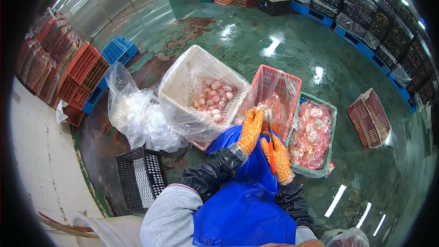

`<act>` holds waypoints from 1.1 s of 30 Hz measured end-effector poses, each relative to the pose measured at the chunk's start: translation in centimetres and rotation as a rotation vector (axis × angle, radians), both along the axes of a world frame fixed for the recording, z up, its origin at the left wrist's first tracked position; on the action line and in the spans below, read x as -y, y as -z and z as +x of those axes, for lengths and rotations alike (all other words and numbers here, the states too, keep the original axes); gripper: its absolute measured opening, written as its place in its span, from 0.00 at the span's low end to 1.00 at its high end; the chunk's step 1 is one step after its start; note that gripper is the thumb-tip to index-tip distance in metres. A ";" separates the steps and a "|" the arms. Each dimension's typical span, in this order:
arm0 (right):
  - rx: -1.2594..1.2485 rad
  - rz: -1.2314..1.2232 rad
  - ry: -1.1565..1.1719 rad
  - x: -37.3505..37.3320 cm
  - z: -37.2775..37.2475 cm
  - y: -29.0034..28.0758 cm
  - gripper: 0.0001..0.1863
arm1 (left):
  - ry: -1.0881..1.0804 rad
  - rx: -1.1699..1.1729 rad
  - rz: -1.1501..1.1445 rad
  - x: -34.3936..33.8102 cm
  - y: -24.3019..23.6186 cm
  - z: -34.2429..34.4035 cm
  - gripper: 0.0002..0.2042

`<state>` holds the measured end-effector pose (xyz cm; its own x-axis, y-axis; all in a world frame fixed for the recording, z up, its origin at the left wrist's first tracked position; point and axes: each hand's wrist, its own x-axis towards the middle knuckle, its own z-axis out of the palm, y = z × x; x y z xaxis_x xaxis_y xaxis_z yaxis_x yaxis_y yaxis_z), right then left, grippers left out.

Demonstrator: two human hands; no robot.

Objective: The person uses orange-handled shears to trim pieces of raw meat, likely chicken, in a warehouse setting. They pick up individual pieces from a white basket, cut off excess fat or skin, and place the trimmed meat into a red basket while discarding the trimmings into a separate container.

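Both my hands wear orange patterned gloves and meet over the red crate [296,92] in front of me. My left hand [249,133] is closed on a pale, shiny lump [264,106] that looks wrapped in clear plastic. My right hand [280,159] grips red-handled scissors [272,156], their blades pointing up toward the lump; the loops are partly covered by the fingers. Left of the red crate, a tilted white crate [176,75] lined with plastic holds several round, pinkish wrapped pieces [214,97]. To the right, a green crate [333,130] is filled with pink plastic-wrapped pieces [312,132].
Crumpled clear plastic bags [146,114] lie left of the white crate, beside a black crate [141,178]. A reddish-brown crate [369,118] stands on the wet green floor [361,71] at right. Stacked crates [370,18] on blue pallets line the far right; red crates [84,66] stand at left.
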<state>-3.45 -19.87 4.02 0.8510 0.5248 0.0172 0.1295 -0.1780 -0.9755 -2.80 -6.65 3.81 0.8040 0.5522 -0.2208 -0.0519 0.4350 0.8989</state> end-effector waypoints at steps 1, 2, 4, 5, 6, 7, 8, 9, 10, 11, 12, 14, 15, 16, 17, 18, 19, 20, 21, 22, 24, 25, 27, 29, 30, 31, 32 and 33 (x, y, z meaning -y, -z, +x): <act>-0.047 0.016 -0.012 0.0 -0.1 0.3 0.19 | 0.010 -0.005 0.009 -0.1 0.3 0.1 0.11; -0.029 0.012 -0.010 0.0 -0.2 0.6 0.18 | 0.020 -0.010 0.020 -0.3 0.6 0.2 0.11; 0.009 0.004 -0.006 0.0 -0.1 1.1 0.18 | 0.050 -0.003 0.092 -0.6 1.1 0.4 0.10; 0.015 -0.003 -0.015 -0.1 -0.2 0.4 0.19 | 0.070 0.006 0.150 -0.8 1.4 0.4 0.09; 0.019 -0.008 -0.021 -0.3 -0.1 -0.9 0.19 | 0.093 0.012 0.209 -0.9 1.3 0.2 0.09; 0.022 -0.012 -0.028 -0.5 0.0 -1.7 0.20 | 0.096 0.019 0.198 -0.9 1.2 0.1 0.08; 0.117 -0.053 -0.016 -0.5 0.3 -1.7 0.19 | 0.096 0.029 0.185 -0.9 0.3 0.0 0.08; -0.053 -0.018 -0.035 -0.4 0.5 -1.8 0.19 | 0.096 0.038 0.171 -1.0 -0.3 0.1 0.08; -0.224 0.018 -0.053 -0.2 0.5 -2.2 0.19 | 0.104 0.065 0.118 -1.2 0.1 0.4 0.08; -0.393 0.055 -0.071 -0.1 0.6 -2.4 0.19 | 0.117 0.046 0.092 -1.5 -0.1 0.6 0.07; -0.370 0.052 -0.083 0.0 0.6 -2.1 0.18 | 0.131 0.026 0.066 -1.9 -0.2 0.5 0.07; -0.522 0.037 -0.114 0.6 0.6 -3.4 0.19 | 0.168 0.020 0.033 -2.4 -1.2 0.0 0.09; -0.598 0.030 -0.132 0.8 0.6 -4.2 0.20 | 0.206 0.043 0.007 -2.6 -1.4 -0.2 0.10; -0.619 0.012 -0.183 1.1 0.8 -4.7 0.23 | 0.244 0.067 -0.019 -2.9 -1.5 -0.3 0.10; -0.659 0.088 -0.236 1.3 1.2 -4.4 0.25 | 0.281 0.090 -0.047 -3.1 -1.6 -0.5 0.11; -0.700 0.165 -0.290 1.4 1.5 -3.8 0.26 | 0.312 0.090 -0.094 -3.5 -0.5 -0.4 0.12; -0.739 0.242 -0.343 1.4 1.8 -3.0 0.28 | 0.310 0.099 -0.165 -3.7 0.0 -0.4 0.12; -0.741 0.259 -0.373 1.3 2.1 -2.4 0.33 | 0.311 0.109 -0.237 -3.7 -0.2 -0.2 0.12; -0.800 0.301 -0.396 1.2 2.4 -2.0 0.34 | 0.312 0.118 -0.309 -3.8 -0.2 -0.1 0.12; -0.859 0.344 -0.419 1.0 2.8 -1.7 0.35 | 0.281 0.104 -0.301 -3.7 0.1 0.2 0.11; -1.027 0.455 -0.440 0.4 3.2 -0.8 0.37 | 0.256 0.098 -0.285 -4.0 1.0 0.7 0.10; -1.075 0.489 -0.440 0.1 3.5 -0.6 0.37 | 0.242 0.095 -0.278 -4.2 1.5 1.0 0.10; -1.174 0.557 -0.438 -0.9 4.1 -0.7 0.37 | 0.120 -0.042 -0.155 -4.1 1.8 1.7 0.08; -1.167 0.525 -0.393 -1.8 5.2 0.5 0.37 | 0.042 -0.168 0.023 -4.3 1.6 2.6 0.09; -1.132 0.491 -0.359 -2.3 5.7 0.6 0.36 | 0.045 -0.195 0.018 -4.3 1.0 2.7 0.12; -1.097 0.458 -0.325 -2.8 6.2 0.8 0.36 | 0.052 -0.228 0.048 -4.3 0.7 3.0 0.13; -1.140 0.445 -0.351 -3.1 6.9 1.7 0.36 | 0.057 -0.260 0.077 -4.3 0.5 3.3 0.14; -1.117 0.396 -0.339 -3.3 7.2 1.6 0.36 | 0.055 -0.293 0.106 -4.4 0.5 3.4 0.15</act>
